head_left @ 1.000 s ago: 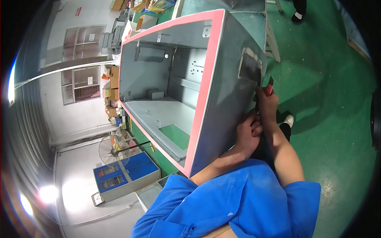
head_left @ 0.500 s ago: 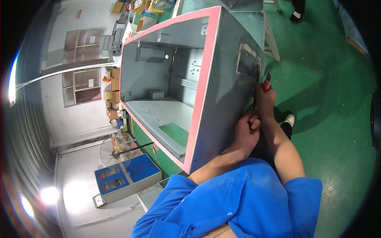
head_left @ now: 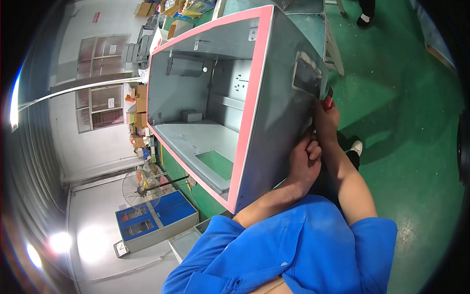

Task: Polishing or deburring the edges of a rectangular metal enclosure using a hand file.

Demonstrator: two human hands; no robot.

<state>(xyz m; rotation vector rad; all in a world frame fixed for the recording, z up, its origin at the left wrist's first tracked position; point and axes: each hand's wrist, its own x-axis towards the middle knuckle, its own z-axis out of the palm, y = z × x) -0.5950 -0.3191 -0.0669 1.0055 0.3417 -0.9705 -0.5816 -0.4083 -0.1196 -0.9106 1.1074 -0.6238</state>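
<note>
A large grey metal cabinet (head_left: 274, 112) with pink tape around its open front lies before me. Its side panel has a rectangular cutout (head_left: 307, 76) with pale, rough material along the rim. At the far edge of this panel my right hand (head_left: 326, 122) is closed around a red-handled tool (head_left: 328, 101) with a dark flat end pointing away from me. My left hand (head_left: 304, 159) is nearer, its fingers curled against the same edge. Whatever lies between those fingers is hidden.
Green floor (head_left: 401, 181) stretches to the right. A pale metal stand (head_left: 334, 51) is behind the cabinet. Another person's shoe (head_left: 363, 20) shows at the top. To the left are a fan (head_left: 142, 190), a blue-doored cupboard (head_left: 171, 207) and cardboard boxes (head_left: 141, 98).
My right hand has turned slightly, and less of the red handle shows. The left hand holds nearly the same place.
</note>
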